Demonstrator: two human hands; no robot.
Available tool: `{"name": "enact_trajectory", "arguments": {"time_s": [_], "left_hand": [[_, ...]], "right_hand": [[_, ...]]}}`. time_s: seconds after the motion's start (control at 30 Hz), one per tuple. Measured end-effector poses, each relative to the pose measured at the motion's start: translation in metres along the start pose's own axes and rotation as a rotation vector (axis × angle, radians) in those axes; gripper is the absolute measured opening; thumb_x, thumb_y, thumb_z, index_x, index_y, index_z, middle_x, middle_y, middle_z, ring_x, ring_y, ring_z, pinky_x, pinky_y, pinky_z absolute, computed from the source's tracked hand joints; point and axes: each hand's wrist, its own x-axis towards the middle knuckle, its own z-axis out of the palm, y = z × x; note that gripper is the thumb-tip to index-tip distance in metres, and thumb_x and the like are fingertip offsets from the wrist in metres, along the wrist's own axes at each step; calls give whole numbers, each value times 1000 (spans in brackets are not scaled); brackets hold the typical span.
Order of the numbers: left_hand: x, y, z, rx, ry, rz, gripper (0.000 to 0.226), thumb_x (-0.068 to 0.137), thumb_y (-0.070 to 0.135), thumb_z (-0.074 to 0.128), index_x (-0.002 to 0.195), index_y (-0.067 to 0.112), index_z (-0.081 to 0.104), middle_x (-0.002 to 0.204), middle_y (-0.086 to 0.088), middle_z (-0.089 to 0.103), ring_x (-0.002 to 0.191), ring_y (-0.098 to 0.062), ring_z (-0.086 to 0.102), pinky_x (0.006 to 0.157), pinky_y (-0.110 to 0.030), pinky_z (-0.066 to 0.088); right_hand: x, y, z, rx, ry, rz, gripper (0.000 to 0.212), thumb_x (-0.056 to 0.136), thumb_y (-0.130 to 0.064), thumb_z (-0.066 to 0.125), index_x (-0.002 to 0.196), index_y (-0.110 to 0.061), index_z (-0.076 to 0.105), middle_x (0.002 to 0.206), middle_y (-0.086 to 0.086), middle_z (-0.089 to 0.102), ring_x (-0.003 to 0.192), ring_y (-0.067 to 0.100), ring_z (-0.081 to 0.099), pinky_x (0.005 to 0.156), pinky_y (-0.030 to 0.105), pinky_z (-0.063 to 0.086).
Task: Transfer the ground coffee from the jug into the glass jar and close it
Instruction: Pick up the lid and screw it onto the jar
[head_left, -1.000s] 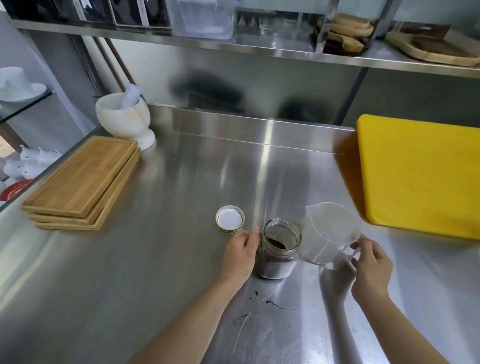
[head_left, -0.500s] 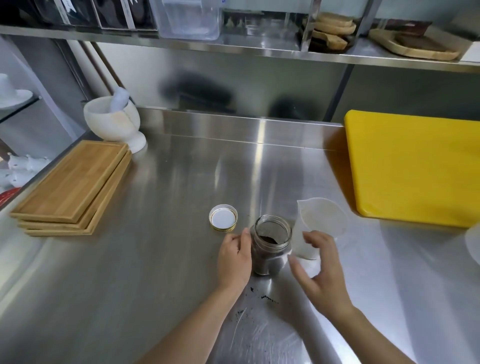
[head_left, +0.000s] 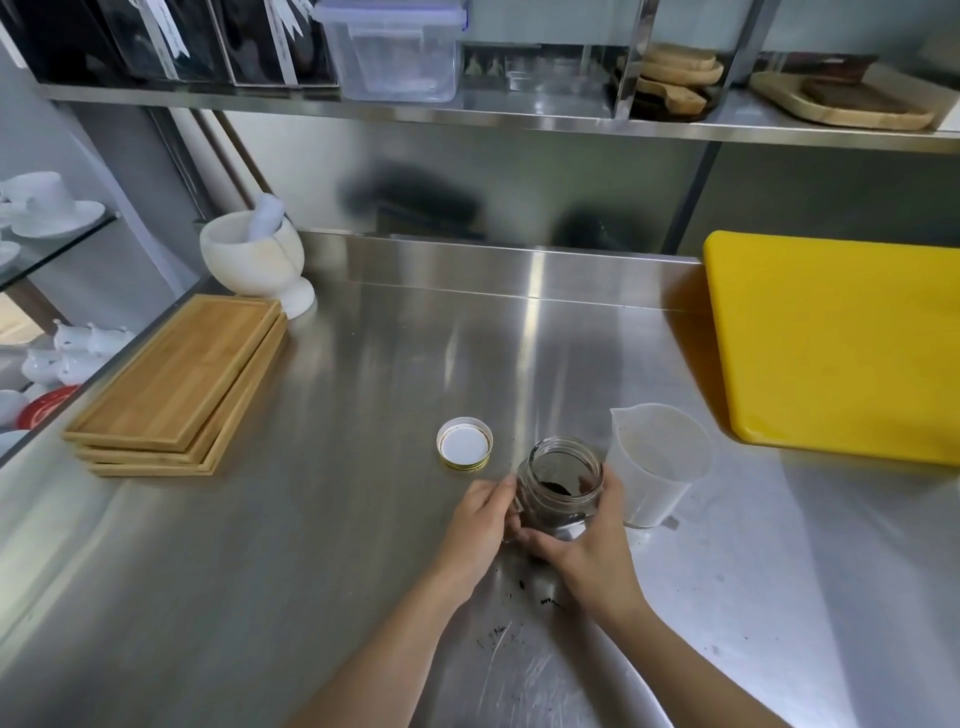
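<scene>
A small glass jar (head_left: 563, 483) with dark ground coffee inside stands open on the steel counter. My left hand (head_left: 480, 525) touches its left side and my right hand (head_left: 587, 545) wraps its right side and base. The white plastic jug (head_left: 655, 462) stands upright just right of the jar, with no hand on it, looking empty apart from a thin dusty film. The jar's lid (head_left: 464, 444) lies upside down on the counter, up and left of the jar, gold rim and white inside showing.
Spilled coffee grounds (head_left: 524, 597) dot the counter between my forearms. A yellow cutting board (head_left: 841, 343) lies at the right. Stacked bamboo trays (head_left: 176, 384) and a white mortar with pestle (head_left: 254, 260) sit at the left. A shelf runs overhead.
My right hand let go of the jug, which now stands on the counter, and crossed left to grip the jar. My left hand stayed at the jar.
</scene>
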Motion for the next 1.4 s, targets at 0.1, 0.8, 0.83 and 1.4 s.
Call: {"name": "enact_trajectory", "arguments": {"time_s": [0.1,0.8,0.83,1.4], "left_hand": [[3,-4,-6,-43,-53,-47,28,85,37,55,62,20,52,70,-5,54,71,-20,53,77,-37,46],[-3,21,-9,22,-298,108,55,89,56,27,137,30,34,149,13,30,134,1,25,114,-26,14],[-1,24,-10,-31,-188,122,50,93,50,25,138,29,33,149,12,28,135,0,24,114,-25,13],[-10,29,0,-48,-332,87,27,93,36,40,102,27,64,113,11,65,106,2,56,97,-18,41]], "right_hand": [[-1,0,2,27,39,2,72,60,13,79,103,-30,40,105,-8,55,88,-15,56,70,0,40],[-9,5,3,132,68,49,79,41,-30,83,110,-31,43,106,-7,63,97,4,62,80,12,46],[-9,5,2,127,72,55,79,41,-31,84,109,-32,43,106,-7,63,96,2,62,80,11,45],[-12,6,5,142,92,51,80,41,-28,80,111,-26,43,106,-8,61,97,1,61,78,10,45]]}}
